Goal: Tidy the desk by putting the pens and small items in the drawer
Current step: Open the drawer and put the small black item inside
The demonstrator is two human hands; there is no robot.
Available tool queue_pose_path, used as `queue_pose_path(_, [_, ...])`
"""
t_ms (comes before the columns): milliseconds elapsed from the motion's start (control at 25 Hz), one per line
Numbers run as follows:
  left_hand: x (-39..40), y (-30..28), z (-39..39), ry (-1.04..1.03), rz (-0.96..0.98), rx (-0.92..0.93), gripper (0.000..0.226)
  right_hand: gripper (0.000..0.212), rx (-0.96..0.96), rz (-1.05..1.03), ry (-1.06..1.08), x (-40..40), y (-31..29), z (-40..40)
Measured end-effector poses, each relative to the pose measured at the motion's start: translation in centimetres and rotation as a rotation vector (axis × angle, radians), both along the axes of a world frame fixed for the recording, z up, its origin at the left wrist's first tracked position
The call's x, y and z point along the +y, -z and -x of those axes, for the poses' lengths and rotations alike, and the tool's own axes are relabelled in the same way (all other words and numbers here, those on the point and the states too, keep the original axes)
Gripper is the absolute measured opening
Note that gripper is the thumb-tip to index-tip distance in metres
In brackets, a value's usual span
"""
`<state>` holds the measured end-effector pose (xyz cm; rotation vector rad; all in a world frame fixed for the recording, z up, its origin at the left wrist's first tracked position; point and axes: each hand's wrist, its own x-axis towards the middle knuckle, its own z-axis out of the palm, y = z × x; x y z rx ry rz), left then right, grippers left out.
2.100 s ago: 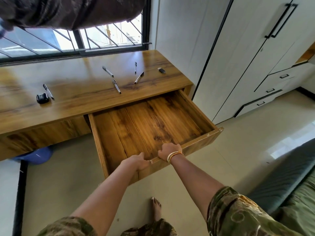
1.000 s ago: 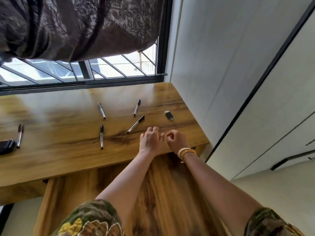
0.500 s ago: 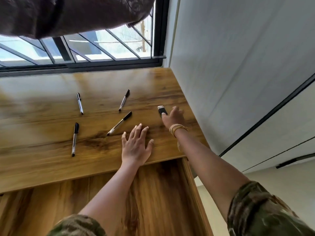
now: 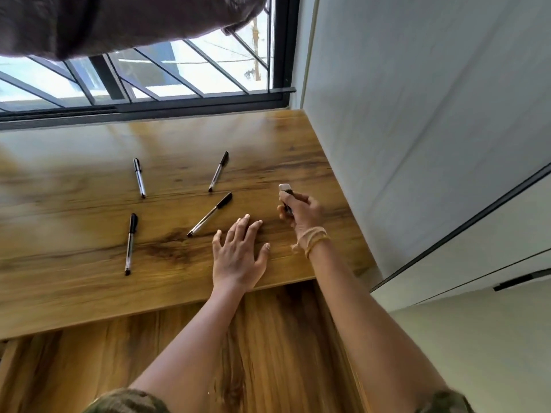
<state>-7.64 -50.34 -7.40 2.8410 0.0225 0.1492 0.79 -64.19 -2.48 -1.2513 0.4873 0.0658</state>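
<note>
My right hand (image 4: 302,211) is closed around a small black item with a silver end (image 4: 285,189), lifted just off the wooden desk (image 4: 74,287) near its right edge. My left hand (image 4: 238,254) lies flat with fingers spread on the desk's front part, holding nothing. Several black-capped pens lie on the desk: one (image 4: 210,214) just left of my left hand's fingertips, another (image 4: 218,171) behind it, one (image 4: 139,177) further left and one (image 4: 130,244) at front left. The open drawer (image 4: 268,338) sits below the desk edge, under my forearms.
A white wall (image 4: 417,129) borders the desk on the right. A barred window (image 4: 149,84) runs behind the desk, with a dark curtain (image 4: 104,22) hanging over its top. White cabinet fronts (image 4: 492,248) stand at the lower right.
My right hand has closed on the small black item and raised it off the desk. My left hand has stayed flat on the desk. Earlier, both hands held the drawer's front edge.
</note>
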Motion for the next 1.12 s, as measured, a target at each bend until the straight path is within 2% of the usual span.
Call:
queue_pose_path(40, [0.0, -0.1, -0.1, 0.002, 0.002, -0.002, 0.056, 0.023, 0.019, -0.350, 0.020, -0.2, -0.4, 1.9])
queue_pose_path(120, [0.0, -0.1, -0.1, -0.003, 0.005, -0.006, 0.056, 0.023, 0.070, -0.765, 0.060, -0.8, -0.5, 5.2])
queue_pose_path(160, [0.1, 0.0, 0.0, -0.004, 0.006, -0.007, 0.056, 0.025, 0.081, -0.875, 0.071, -1.1, -0.4, 6.7])
queue_pose_path(240, [0.0, 0.1, 0.0, 0.002, 0.015, 0.002, 0.056, 0.032, 0.078, -0.946, 0.085, -1.7, -0.4, 9.5])
queue_pose_path(400, [-0.1, -0.4, 0.6, -0.002, 0.065, 0.014, 0.053, 0.026, 0.090, -0.862, 0.112, -2.0, -1.0, 14.1])
queue_pose_path(520, [-0.1, -0.3, 3.9, 0.005, -0.051, 0.096, 0.058, 0.026, 0.117, -0.868, 0.137, -2.5, -1.5, 17.1])
queue_pose_path(640, [0.7, -0.5, 6.8, 0.060, -0.101, 0.166, 0.059, 0.029, 0.220, -0.830, 0.170, -1.9, -0.3, 20.1])
queue_pose_path(760, [1.7, -0.6, 9.1, 0.095, -0.122, 0.221, 0.062, 0.029, 0.333, -0.675, 0.264, -0.5, 2.4, 22.6])
queue_pose_path(880, [2.3, 0.0, 10.7, 0.142, -0.236, 0.292, 0.073, 0.023, 0.449, -0.614, 0.426, 0.2, 5.5, 23.2])
queue_pose_path(960, [2.4, -0.2, 10.6, 0.166, -0.283, 0.379, 0.082, 0.016, 0.516, -0.521, 0.419, 0.6, 6.5, 23.0])
queue_pose_path(1120, [2.2, -0.4, 10.0, 0.162, -0.318, 0.459, 0.094, 0.023, 0.641, -0.392, 0.475, 0.8, 8.0, 20.7])
